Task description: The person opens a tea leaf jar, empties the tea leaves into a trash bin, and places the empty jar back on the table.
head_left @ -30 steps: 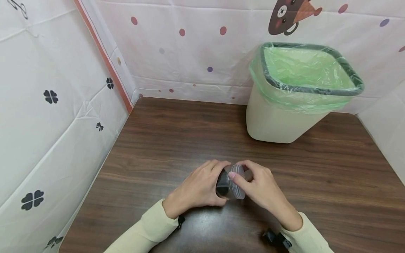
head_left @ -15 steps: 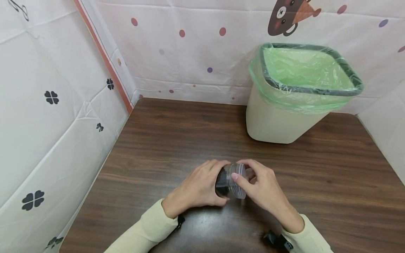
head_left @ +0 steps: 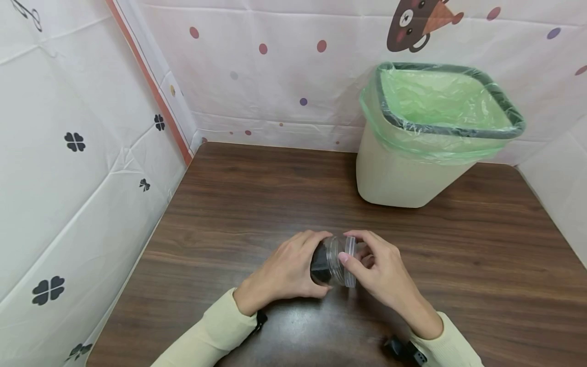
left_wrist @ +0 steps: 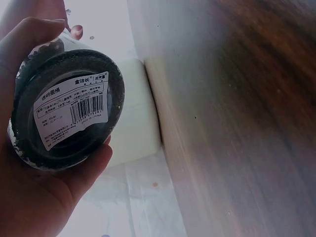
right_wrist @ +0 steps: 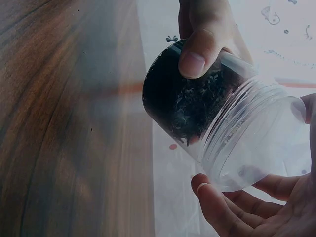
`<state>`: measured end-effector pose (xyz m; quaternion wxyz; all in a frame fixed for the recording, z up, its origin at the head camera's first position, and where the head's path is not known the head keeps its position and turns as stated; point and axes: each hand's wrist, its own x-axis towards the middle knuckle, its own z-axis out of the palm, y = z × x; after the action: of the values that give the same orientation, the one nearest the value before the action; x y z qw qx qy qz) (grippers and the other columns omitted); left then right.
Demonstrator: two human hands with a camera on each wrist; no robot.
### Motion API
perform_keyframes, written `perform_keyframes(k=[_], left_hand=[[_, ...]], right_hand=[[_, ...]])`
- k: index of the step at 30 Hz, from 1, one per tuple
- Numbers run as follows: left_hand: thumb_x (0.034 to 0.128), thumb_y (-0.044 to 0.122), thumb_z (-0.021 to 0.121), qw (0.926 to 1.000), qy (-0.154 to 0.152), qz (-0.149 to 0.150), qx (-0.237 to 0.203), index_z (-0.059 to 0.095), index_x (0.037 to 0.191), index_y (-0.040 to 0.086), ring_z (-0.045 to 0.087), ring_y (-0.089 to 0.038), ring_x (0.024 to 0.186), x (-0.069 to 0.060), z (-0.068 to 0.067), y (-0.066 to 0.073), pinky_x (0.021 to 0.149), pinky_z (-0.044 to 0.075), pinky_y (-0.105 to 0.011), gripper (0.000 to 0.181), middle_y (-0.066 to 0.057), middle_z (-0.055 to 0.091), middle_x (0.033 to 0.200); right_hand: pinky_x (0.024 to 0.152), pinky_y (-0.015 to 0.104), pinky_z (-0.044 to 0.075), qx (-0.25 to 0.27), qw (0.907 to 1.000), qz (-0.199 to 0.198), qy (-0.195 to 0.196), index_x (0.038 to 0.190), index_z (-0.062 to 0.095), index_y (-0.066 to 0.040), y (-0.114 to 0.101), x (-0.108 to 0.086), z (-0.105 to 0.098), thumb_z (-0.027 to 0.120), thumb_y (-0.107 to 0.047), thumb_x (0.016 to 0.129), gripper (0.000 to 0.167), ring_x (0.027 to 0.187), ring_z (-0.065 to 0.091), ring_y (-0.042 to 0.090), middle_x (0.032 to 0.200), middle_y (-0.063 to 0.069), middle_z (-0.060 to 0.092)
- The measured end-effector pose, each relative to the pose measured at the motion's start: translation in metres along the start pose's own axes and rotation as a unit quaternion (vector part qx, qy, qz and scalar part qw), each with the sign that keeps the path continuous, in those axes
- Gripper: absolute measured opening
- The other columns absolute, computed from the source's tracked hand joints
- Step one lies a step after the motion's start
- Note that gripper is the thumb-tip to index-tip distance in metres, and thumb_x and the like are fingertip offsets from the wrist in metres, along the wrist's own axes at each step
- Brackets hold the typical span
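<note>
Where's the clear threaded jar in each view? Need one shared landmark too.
Head: below centre, slightly right, clear threaded jar on its side.
Left wrist: left half, about mid-height, clear threaded jar with its base toward the camera.
Right wrist: right of centre, clear threaded jar tilted, threaded end toward lower right.
Shared landmark: wood-grain table, on the right in left wrist, on the left in right wrist.

Head view: up high, farther off, facing down and ahead over table (head_left: 238,204), bin (head_left: 399,176), left hand (head_left: 289,267), right hand (head_left: 385,267)
Left wrist view: very close, tipped sideways, facing the jar's (left_wrist: 71,111) bottom
Right wrist view: very close, tipped sideways, facing the jar's side
Both wrist views: sharing jar, left hand, table
</note>
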<state>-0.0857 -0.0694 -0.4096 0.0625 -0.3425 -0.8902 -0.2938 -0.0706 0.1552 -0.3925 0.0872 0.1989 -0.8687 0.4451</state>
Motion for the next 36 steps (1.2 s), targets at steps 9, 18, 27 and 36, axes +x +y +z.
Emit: perform_keyframes(k=[9, 18, 27, 36], left_hand=[[0.0608, 0.043, 0.088, 1.0000, 0.000, -0.003, -0.006, 0.052, 0.138, 0.014, 0.058, -0.011, 0.100, 0.000, 0.000, -0.001, 0.087, 0.052, -0.031, 0.090, 0.001, 0.061, 0.116], [0.0613, 0.046, 0.088, 0.9999, 0.007, -0.008, -0.012, 0.052, 0.138, 0.014, 0.060, -0.013, 0.105, -0.001, 0.001, -0.006, 0.090, 0.052, -0.033, 0.091, 0.000, 0.062, 0.120], [0.0611, 0.045, 0.088, 0.9997, 0.006, -0.016, -0.015, 0.053, 0.137, 0.014, 0.060, -0.012, 0.104, -0.003, -0.001, -0.007, 0.089, 0.052, -0.033, 0.089, 0.001, 0.062, 0.120], [0.0604, 0.044, 0.089, 0.9996, 0.008, -0.020, -0.019, 0.053, 0.137, 0.015, 0.060, -0.011, 0.104, -0.003, -0.001, -0.009, 0.089, 0.052, -0.032, 0.090, 0.002, 0.062, 0.120]], right_hand=[[0.061, 0.029, 0.057, 0.006, 0.9999, -0.009, -0.004, 0.122, 0.066, -0.008, 0.004, -0.002, -0.001, 0.077, -0.014, 0.087, 0.037, 0.073, 0.063, 0.010, 0.095, -0.002, 0.063], [0.061, 0.029, 0.057, 0.012, 0.9998, -0.013, 0.000, 0.122, 0.066, -0.010, 0.007, -0.003, -0.003, 0.079, -0.012, 0.085, 0.040, 0.073, 0.063, 0.011, 0.093, -0.005, 0.061], [0.065, 0.029, 0.058, 0.025, 0.9994, -0.022, 0.004, 0.123, 0.065, -0.014, 0.010, -0.008, -0.004, 0.080, -0.010, 0.084, 0.042, 0.078, 0.065, 0.014, 0.109, 0.004, 0.065], [0.069, 0.032, 0.059, 0.027, 0.9995, -0.013, 0.007, 0.121, 0.064, -0.014, 0.012, -0.012, -0.008, 0.082, -0.010, 0.081, 0.045, 0.085, 0.069, 0.015, 0.113, 0.004, 0.065]])
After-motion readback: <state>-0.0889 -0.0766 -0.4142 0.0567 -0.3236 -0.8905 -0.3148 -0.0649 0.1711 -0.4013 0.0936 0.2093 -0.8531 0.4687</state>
